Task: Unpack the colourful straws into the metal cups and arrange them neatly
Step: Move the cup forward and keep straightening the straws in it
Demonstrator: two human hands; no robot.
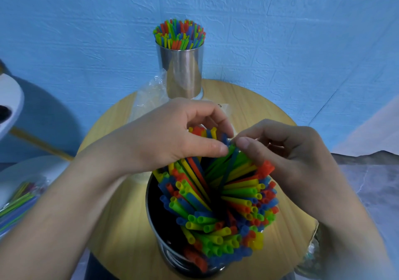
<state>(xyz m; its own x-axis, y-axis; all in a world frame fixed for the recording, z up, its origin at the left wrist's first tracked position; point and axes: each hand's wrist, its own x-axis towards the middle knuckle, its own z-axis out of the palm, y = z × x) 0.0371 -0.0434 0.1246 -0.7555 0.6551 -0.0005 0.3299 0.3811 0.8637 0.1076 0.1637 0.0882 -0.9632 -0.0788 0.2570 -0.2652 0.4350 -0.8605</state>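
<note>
From the head view, looking down over the person's arms, a round wooden table (265, 111) stands against a blue textured wall (291, 31). Closest to the person is the near metal cup (172, 258), and the colourful straws (228, 210) in it fan out loosely in all directions: green, yellow, red and blue, leaning against the rim, with a dark gap open on the cup's left side.

Both hands meet over the far edge of that fan. The left hand (172, 135) arches over the straw tops with curled fingers, its thumb and forefinger closing on the tips of a few straws. The right hand (287, 150) comes in from the other side, its thumb and bent fingers nipping green and blue straw ends right beside the left thumb; the two thumbs almost touch.

At the back of the table, close to the wall, the far metal cup (183, 72) stands upright, and the packed straws (179, 34) in it are gathered into a tidy bunch. Crumpled clear plastic wrap (149, 98) lies just beside its base, to the left. Off the table at the lower left, a packet of straws (17, 199) lies on a pale surface.
</note>
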